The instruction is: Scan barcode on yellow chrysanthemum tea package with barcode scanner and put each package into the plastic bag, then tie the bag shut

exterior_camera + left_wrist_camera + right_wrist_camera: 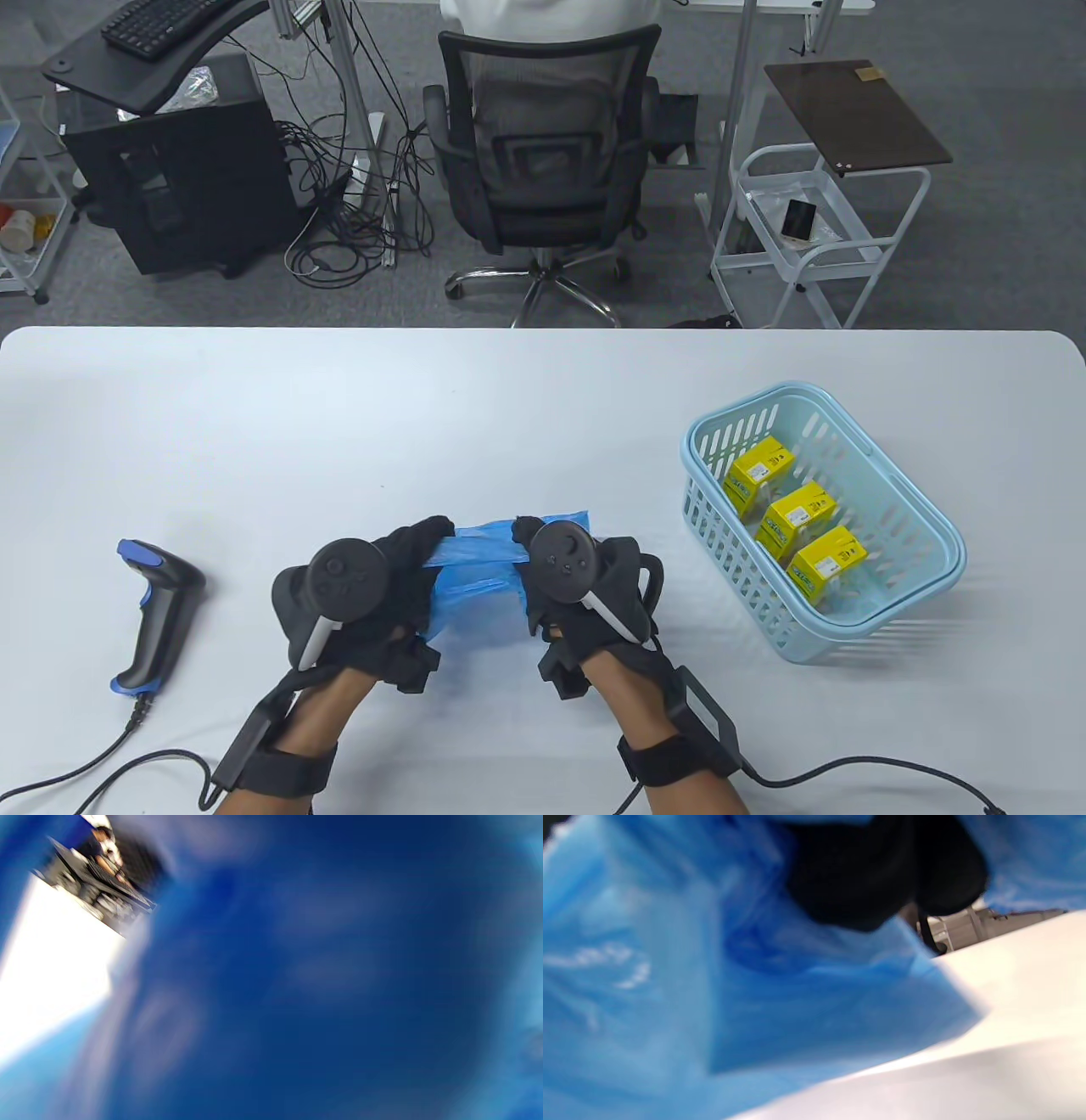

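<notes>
A blue plastic bag (479, 569) lies near the table's front middle, stretched between both hands. My left hand (399, 564) grips its left side and my right hand (543, 569) grips its right side, pulling the top edge taut. Blurred blue plastic (318, 984) fills the left wrist view. In the right wrist view the bag (670, 984) rests on the table under my black gloved fingers (865, 870). Three yellow tea packages (796, 518) lie in the light blue basket (925, 526) at the right. The black and blue barcode scanner (157, 615) lies at the left, untouched.
The scanner's cable (93, 764) trails to the front left edge. A cable from my right wrist (891, 777) runs along the front right. Beyond the table stand an office chair (543, 161), a black cabinet (187, 178) and a white cart (814, 221).
</notes>
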`<state>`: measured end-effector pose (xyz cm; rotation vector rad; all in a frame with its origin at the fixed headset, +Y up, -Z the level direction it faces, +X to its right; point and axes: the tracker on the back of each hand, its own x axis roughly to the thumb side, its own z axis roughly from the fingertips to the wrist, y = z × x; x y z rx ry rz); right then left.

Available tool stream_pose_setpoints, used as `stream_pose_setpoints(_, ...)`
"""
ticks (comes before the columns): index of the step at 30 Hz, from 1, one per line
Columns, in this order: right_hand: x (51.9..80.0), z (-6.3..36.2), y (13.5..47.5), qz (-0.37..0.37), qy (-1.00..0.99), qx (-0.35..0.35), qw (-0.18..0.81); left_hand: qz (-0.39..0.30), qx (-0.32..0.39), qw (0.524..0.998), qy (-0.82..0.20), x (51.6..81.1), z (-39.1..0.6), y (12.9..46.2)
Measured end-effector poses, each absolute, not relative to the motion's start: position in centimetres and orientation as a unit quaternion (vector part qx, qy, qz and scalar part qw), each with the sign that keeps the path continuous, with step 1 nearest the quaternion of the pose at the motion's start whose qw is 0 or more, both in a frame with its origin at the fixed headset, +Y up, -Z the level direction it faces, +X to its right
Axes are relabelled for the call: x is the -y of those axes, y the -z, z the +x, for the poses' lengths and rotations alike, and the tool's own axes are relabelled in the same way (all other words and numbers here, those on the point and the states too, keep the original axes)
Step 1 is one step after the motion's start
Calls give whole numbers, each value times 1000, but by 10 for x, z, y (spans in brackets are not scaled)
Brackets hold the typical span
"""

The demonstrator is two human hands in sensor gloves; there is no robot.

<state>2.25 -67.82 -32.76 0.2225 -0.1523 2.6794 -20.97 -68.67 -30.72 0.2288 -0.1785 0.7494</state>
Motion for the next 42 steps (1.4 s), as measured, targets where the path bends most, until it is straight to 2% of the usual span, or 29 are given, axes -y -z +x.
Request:
stream_pose_setpoints(2,678,27,331,70,-968,61,231,113,181,917,-337,690,-206,307)
stream_pose_setpoints(3,677,30,332,67,-965,58,246,114,214,926,-288,693,-202,308)
stream_pose_setpoints(4,676,34,334,63,-957,44,281,118,217,951,-187,697,-198,307)
stream_pose_setpoints(6,679,40,338,64,-925,-16,373,101,208,971,-62,707,-191,309)
stream_pose_setpoints(10,691,38,343,107,-837,-140,518,98,172,980,-11,721,-179,314)
stream_pose_setpoints(13,697,32,345,188,-745,-235,595,137,131,981,47,724,-177,315)
stream_pose_setpoints(15,698,34,345,227,-738,-273,574,142,95,985,-19,717,-187,317)
stream_pose_setpoints(16,697,38,346,221,-768,-259,542,141,79,986,-50,715,-193,318)
stream_pose_setpoints(19,696,51,351,137,-949,-97,269,108,43,982,-146,714,-213,319)
stream_pose_setpoints(20,695,49,348,117,-969,-61,210,90,34,982,-164,716,-211,319)
stream_pose_setpoints(21,691,40,341,101,-982,-6,159,69,22,985,-158,718,-209,320)
stream_pose_setpoints(24,672,12,314,128,-988,81,8,41,-9,991,-129,719,-207,321)
stream_pose_setpoints(26,664,-9,292,169,-977,129,21,51,-30,986,-158,716,-209,320)
stream_pose_setpoints(29,672,-39,276,201,-975,98,15,28,-56,979,-196,713,-212,318)
stream_pose_setpoints(33,692,-46,293,134,-977,154,-63,-42,-59,967,-245,713,-216,317)
stream_pose_setpoints(34,696,-40,301,126,-982,135,-46,-59,-54,964,-252,714,-218,317)
stream_pose_setpoints(36,698,-27,309,97,-982,149,58,-84,-25,961,-262,717,-216,318)
stream_pose_setpoints(37,697,-23,313,106,-982,140,66,-77,-15,963,-257,718,-213,318)
stream_pose_setpoints(40,703,-20,316,125,-984,87,92,29,54,978,-198,707,-200,312)
stream_pose_setpoints(42,708,-22,317,146,-984,52,84,72,92,976,-183,699,-190,305)
